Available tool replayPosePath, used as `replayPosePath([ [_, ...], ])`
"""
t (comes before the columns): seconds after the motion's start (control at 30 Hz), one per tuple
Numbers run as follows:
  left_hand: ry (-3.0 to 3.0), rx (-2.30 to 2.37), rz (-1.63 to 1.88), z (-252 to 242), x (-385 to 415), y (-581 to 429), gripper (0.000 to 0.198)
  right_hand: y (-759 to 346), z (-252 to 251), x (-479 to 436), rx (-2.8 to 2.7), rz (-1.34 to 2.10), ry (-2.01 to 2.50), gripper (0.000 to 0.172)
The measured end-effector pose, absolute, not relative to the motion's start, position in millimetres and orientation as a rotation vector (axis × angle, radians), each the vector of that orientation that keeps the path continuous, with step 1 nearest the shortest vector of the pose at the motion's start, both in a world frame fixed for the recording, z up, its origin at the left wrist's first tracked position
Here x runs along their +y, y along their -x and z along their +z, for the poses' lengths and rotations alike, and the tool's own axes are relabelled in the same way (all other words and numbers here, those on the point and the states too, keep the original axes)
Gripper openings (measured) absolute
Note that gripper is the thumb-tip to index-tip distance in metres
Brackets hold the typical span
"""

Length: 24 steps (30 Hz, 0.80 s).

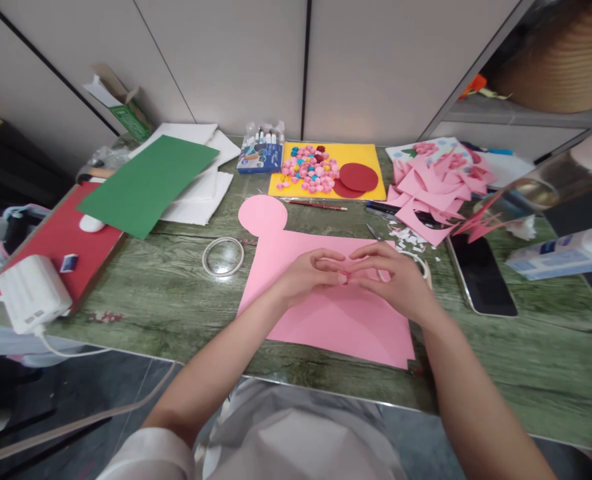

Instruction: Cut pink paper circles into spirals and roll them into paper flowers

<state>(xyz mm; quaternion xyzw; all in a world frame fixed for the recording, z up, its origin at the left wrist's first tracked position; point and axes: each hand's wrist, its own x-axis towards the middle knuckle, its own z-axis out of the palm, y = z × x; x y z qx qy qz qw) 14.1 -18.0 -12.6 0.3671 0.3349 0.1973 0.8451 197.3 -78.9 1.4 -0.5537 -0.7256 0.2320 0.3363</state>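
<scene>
Over the pink sheet (336,327), a small reddish piece (347,275) sits between the fingertips of the left hand (306,275) and the right hand (399,277). The grip is narrow: both hands pinch at the piece from opposite sides, their thumbs low and close together, the other fingers arched above. Fingers hide much of it, so its shape, and how much of it each hand bears, cannot be told.

The step in hand looks like fine fingertip work on this one piece, perhaps pressing or shaping it. By that judgement, the next move calls for light, even pressure and small finger motions, with neither hand losing the piece to the sheet below.

Just right of the grip, partly behind the right hand, lie the scissors (374,232) and white scraps (409,241); farther right is the phone (485,275). Left of the grip, a pale ring (223,257) lies near the sheet's edge. Beyond the grip and to the left, pink discs (262,215) overlap the sheet's far corner. Straight beyond is a pencil (321,205), then a yellow sheet (369,153) bearing small balls (310,172) and red discs (359,177). Pink offcuts (429,190) are heaped beyond the grip to the right. Well off to the left, a green sheet (151,183) lies partly over white paper (205,200).
</scene>
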Motion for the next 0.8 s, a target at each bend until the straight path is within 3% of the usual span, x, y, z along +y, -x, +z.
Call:
replayPosePath([
  [0.17, -0.834, 0.653, 0.346, -8, -17, -13, 0.042, -200, 2, -79, -1.955, 0.677, 1.371, 0.008],
  [0.6, -0.630, 0.697, 0.558, -21, -25, -19, 0.042, -192, -3, -78, -1.918, 0.300, 1.401, 0.006],
  [0.8, -0.846, 0.723, 0.654, -23, -24, -21, 0.041, -194, -1, -77, -1.862, 0.417, 1.525, 0.008],
])
